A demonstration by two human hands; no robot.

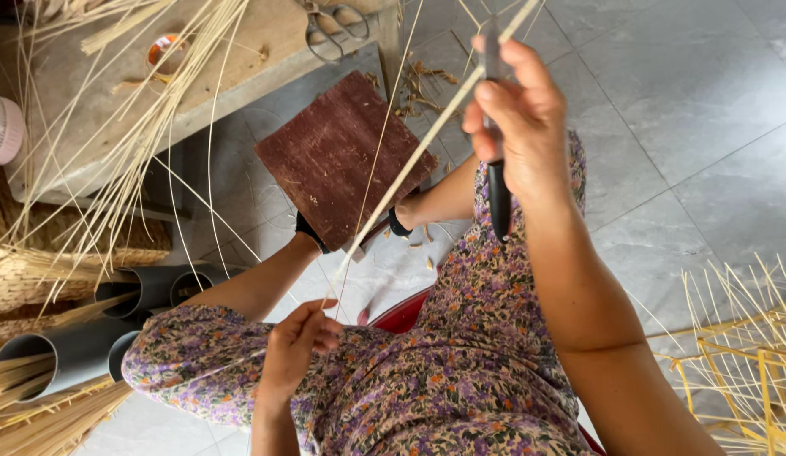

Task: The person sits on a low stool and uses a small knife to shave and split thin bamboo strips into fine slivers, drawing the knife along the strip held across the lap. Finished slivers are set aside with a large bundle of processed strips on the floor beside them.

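Right hand point(519, 118) at one o'clock clamps a black-handled knife point(497, 190) against a thin pale cane strip point(410, 165), left hand point(293, 350) at seven o'clock pinching its lower end, shaving part-done.

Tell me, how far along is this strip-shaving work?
Done, it seems: shavings litter the floor by the brown board, and thin strips lie heaped on the low table. In hand: the left hand pinches one pale strip while the right hand holds a dark-handled knife against it. Left: thicker stalks wait at the lower left; how many, I cannot tell.
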